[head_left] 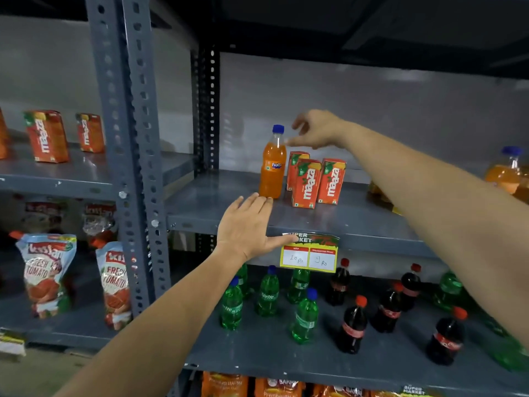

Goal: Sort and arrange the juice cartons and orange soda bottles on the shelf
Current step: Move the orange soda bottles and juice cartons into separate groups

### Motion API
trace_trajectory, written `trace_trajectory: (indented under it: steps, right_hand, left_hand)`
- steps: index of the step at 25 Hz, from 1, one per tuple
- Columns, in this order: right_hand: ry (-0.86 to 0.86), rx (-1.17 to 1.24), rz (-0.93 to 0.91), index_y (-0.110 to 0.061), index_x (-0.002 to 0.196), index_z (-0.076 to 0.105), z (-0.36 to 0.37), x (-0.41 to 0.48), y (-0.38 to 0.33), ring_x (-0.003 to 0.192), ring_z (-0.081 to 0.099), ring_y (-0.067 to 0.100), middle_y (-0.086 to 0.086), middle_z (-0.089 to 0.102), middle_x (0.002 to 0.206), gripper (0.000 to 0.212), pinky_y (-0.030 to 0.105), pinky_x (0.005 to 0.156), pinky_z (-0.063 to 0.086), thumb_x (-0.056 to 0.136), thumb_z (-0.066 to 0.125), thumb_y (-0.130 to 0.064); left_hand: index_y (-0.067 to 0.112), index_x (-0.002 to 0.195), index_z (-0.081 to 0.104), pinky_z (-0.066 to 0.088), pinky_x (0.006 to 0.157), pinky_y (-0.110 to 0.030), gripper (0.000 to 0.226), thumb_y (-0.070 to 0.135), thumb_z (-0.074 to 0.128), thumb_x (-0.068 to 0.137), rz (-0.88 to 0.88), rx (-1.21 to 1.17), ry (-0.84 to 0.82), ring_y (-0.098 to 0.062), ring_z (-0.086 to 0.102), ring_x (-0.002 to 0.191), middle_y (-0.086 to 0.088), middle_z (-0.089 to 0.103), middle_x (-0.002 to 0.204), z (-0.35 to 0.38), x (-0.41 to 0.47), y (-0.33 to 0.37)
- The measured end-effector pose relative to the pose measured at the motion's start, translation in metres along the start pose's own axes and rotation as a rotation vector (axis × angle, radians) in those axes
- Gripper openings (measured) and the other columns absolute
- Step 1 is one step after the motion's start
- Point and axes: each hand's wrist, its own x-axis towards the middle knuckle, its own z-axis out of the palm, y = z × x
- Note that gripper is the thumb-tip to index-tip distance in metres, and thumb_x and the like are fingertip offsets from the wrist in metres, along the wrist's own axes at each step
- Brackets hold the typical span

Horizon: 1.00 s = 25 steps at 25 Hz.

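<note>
An orange soda bottle (272,167) with a blue cap stands upright on the grey middle shelf (217,202). Right beside it stand three red-orange juice cartons (316,179), two in front and one behind. My right hand (316,130) hovers open just right of the bottle's neck, fingers apart, holding nothing. My left hand (249,227) lies flat and open on the shelf's front edge, its fingertips near the bottle's base. More orange soda bottles (505,170) stand at the far right, partly hidden by my right arm. Two more juice cartons (47,136) stand on the left bay's shelf.
A grey perforated upright (128,156) divides the bays. A yellow price tag (309,253) hangs on the shelf's edge. Below stand green soda bottles (267,293) and dark cola bottles (353,325). Tomato sauce pouches (45,273) sit lower left. Orange packets (226,385) fill the bottom shelf.
</note>
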Motion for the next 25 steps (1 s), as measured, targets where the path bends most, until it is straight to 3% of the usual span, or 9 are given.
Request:
trace_trajectory:
  steps: [4, 8, 11, 15, 18, 22, 25]
  right_hand:
    - [0.035, 0.121, -0.029, -0.021, 0.130, 0.047, 0.015, 0.012, -0.027, 0.096, 0.059, 0.026, 0.013, 0.052, 0.125, 0.043, 0.026, 0.069, 0.054, 0.089, 0.060, -0.022]
    - [0.113, 0.206, -0.072, -0.013, 0.108, 0.063, 0.007, 0.004, -0.039, 0.072, 0.067, 0.020, 0.011, 0.063, 0.100, 0.024, 0.021, 0.060, 0.057, 0.085, 0.066, -0.011]
    - [0.105, 0.191, -0.088, -0.010, 0.096, 0.066, -0.002, -0.010, -0.044, 0.058, 0.067, 0.013, 0.007, 0.066, 0.080, 0.018, 0.019, 0.054, 0.057, 0.080, 0.073, -0.014]
    - [0.176, 0.137, -0.125, -0.007, 0.089, 0.068, -0.013, -0.037, -0.031, 0.056, 0.069, 0.015, 0.010, 0.069, 0.076, 0.011, 0.023, 0.057, 0.059, 0.078, 0.072, -0.011]
    - [0.204, 0.226, -0.105, -0.006, 0.082, 0.071, -0.026, -0.059, -0.013, 0.056, 0.071, 0.018, 0.011, 0.072, 0.071, 0.007, 0.022, 0.054, 0.059, 0.076, 0.071, -0.008]
    - [0.196, 0.273, -0.058, -0.003, 0.074, 0.073, -0.053, -0.096, 0.030, 0.052, 0.070, 0.020, 0.012, 0.072, 0.064, 0.008, 0.025, 0.053, 0.059, 0.068, 0.069, -0.005]
    - [0.222, 0.268, -0.020, -0.002, 0.072, 0.073, -0.081, -0.132, 0.088, 0.050, 0.069, 0.018, 0.012, 0.072, 0.062, 0.009, 0.024, 0.052, 0.058, 0.065, 0.069, -0.003]
  left_hand:
    - [0.008, 0.123, 0.056, 0.044, 0.095, -0.041, 0.106, 0.088, 0.012, 0.070, -0.002, -0.037, 0.056, -0.024, 0.056, 0.115, -0.007, 0.063, 0.123, -0.001, -0.001, 0.000]
    - [0.007, 0.116, 0.059, 0.047, 0.081, -0.037, 0.098, 0.086, 0.023, 0.071, -0.040, -0.084, 0.070, -0.023, 0.062, 0.100, -0.005, 0.066, 0.112, -0.005, -0.007, 0.004]
    - [0.003, 0.116, 0.059, 0.045, 0.084, -0.039, 0.094, 0.083, 0.034, 0.073, -0.035, -0.094, 0.075, -0.025, 0.061, 0.102, -0.009, 0.066, 0.112, -0.007, -0.012, 0.005]
    - [0.001, 0.119, 0.057, 0.039, 0.097, -0.046, 0.092, 0.079, 0.037, 0.075, -0.016, -0.087, 0.103, -0.029, 0.055, 0.112, -0.014, 0.063, 0.117, -0.006, -0.027, 0.011]
    - [0.001, 0.124, 0.053, 0.027, 0.109, -0.052, 0.093, 0.079, 0.033, 0.077, -0.046, -0.073, 0.099, -0.028, 0.049, 0.123, -0.014, 0.060, 0.124, -0.004, -0.036, 0.025]
    - [0.000, 0.123, 0.055, 0.016, 0.113, -0.055, 0.093, 0.078, 0.033, 0.078, -0.011, -0.035, 0.107, -0.027, 0.048, 0.125, -0.015, 0.060, 0.125, -0.004, -0.023, 0.065]
    - [0.004, 0.113, 0.060, 0.028, 0.105, -0.052, 0.086, 0.078, 0.035, 0.078, 0.033, -0.083, 0.123, -0.026, 0.057, 0.110, -0.011, 0.065, 0.113, -0.008, -0.003, 0.130]
